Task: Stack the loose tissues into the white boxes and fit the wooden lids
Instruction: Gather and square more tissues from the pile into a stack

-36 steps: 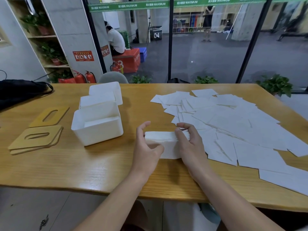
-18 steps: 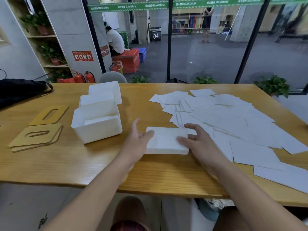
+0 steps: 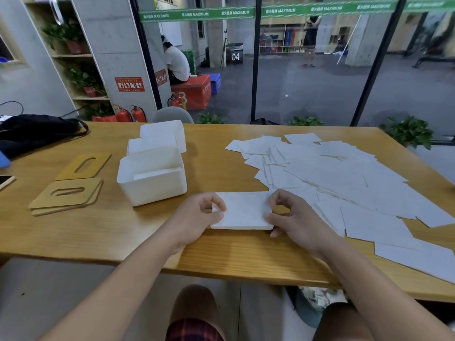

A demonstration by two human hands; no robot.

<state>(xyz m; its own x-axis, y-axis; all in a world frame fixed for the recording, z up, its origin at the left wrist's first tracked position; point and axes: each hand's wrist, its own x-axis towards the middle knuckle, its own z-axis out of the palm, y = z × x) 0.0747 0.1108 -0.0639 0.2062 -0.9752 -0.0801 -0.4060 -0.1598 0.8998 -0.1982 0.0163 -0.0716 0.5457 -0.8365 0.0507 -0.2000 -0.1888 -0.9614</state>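
A neat stack of white tissues (image 3: 242,211) lies flat on the wooden table (image 3: 73,232) near its front edge. My left hand (image 3: 199,217) pinches the stack's left end and my right hand (image 3: 293,217) pinches its right end. Just left of the stack stands an open white box (image 3: 151,179) with some tissues inside; two more white boxes (image 3: 160,139) sit behind it. Loose tissues (image 3: 344,178) cover the table's right half. Wooden lids (image 3: 66,196) with oval slots lie at the left, one separate lid (image 3: 83,166) behind them.
A black bag (image 3: 37,130) rests at the table's far left corner, and a phone (image 3: 5,180) lies at the left edge. A grey chair back (image 3: 172,114) shows behind the table. Glass panels and potted plants stand beyond.
The stack stood on edge between my hands, then was laid flat. My fingers have curled in from flat on the stack and now pinch its two ends.
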